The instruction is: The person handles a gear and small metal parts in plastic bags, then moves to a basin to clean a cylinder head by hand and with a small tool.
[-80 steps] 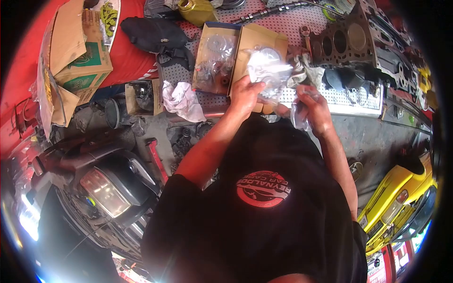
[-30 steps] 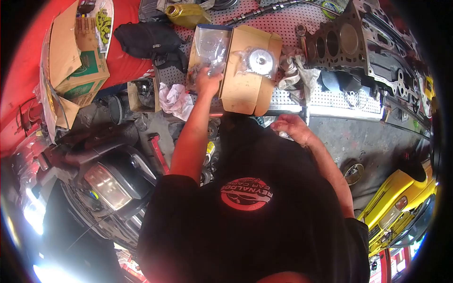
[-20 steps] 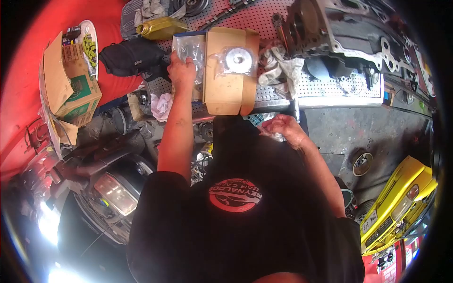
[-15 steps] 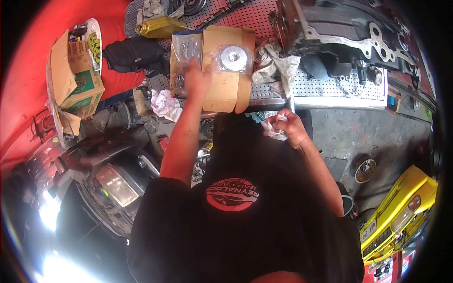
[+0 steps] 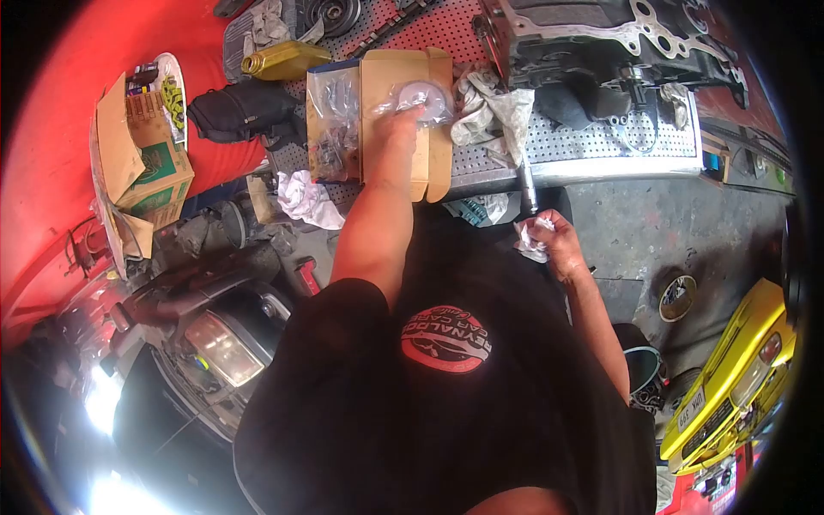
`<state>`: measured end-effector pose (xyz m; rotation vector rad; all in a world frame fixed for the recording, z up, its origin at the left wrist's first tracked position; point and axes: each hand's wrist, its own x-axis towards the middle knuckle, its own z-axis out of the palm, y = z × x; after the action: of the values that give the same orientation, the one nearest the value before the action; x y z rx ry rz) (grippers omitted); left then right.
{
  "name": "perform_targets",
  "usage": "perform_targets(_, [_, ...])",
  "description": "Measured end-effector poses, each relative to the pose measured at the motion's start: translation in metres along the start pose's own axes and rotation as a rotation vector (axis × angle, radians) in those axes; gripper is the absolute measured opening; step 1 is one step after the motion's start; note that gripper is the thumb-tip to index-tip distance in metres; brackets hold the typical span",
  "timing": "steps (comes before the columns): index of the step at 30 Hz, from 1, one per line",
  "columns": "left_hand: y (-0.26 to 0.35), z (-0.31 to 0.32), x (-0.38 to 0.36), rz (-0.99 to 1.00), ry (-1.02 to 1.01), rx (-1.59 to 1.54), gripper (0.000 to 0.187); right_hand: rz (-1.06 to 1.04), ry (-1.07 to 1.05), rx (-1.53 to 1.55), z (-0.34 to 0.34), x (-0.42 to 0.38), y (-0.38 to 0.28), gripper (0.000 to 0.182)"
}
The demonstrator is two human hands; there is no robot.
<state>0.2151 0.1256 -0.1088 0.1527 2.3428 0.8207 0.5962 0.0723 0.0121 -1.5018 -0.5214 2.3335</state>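
My left hand (image 5: 396, 133) reaches over an opened cardboard box (image 5: 436, 163). Its fingers close at the near edge of a round, light metal disc (image 5: 427, 96) in a clear plastic bag; they are partly blurred. Beside the disc, in the left part of the box, are clear plastic packets (image 5: 335, 107) of small parts. My right hand (image 5: 558, 245) is closed around a crumpled white rag (image 5: 534, 242), low in front of the bench edge. Just above that hand a metal shaft-like tool (image 5: 528, 184) sticks out over the edge, beneath a grey cloth (image 5: 512, 116).
An engine block (image 5: 592, 47) stands at the bench's right on the perforated metal top (image 5: 558, 153). A yellow oil bottle (image 5: 287, 60) and black bag (image 5: 245, 112) lie left. A pink-white rag (image 5: 305, 199) hangs near the front edge. A yellow car front (image 5: 730, 378) is lower right.
My left hand has moved right from the plastic packets to the bagged disc, which sits slightly farther right in the box. My right hand has shifted right and slightly down with the rag.
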Motion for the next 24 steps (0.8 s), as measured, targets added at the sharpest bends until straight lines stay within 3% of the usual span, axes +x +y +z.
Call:
perform_targets(4, [0.006, -0.012, -0.021, 0.449, 0.041, 0.103, 0.026, 0.003, 0.035, 0.008, 0.025, -0.013, 0.007, 0.014])
perform_targets(10, [0.001, -0.055, -0.03, 0.105, -0.421, -0.515, 0.021, -0.002, 0.048, -0.01, 0.061, -0.018, 0.003, 0.018])
perform_targets(13, [-0.007, -0.086, -0.038, 0.096, -0.602, -0.861, 0.021, -0.033, 0.075, -0.034, 0.061, -0.014, 0.002, 0.018])
perform_targets(14, [-0.003, -0.098, -0.049, 0.009, -0.569, -0.883, 0.026, -0.045, 0.087, -0.03, 0.063, -0.012, 0.001, 0.018])
perform_targets(17, [-0.014, -0.123, -0.051, -0.029, -0.649, -1.044, 0.024, -0.046, 0.097, -0.058, 0.075, -0.01, -0.008, 0.018])
perform_targets(20, [-0.004, -0.148, -0.063, -0.061, -0.591, -1.062, 0.025, -0.032, 0.092, -0.098, 0.084, -0.005, -0.013, 0.018])
perform_targets(24, [-0.025, -0.169, -0.044, 0.039, -0.389, -0.974, 0.025, -0.039, 0.097, -0.166, 0.095, -0.009, -0.025, 0.018])
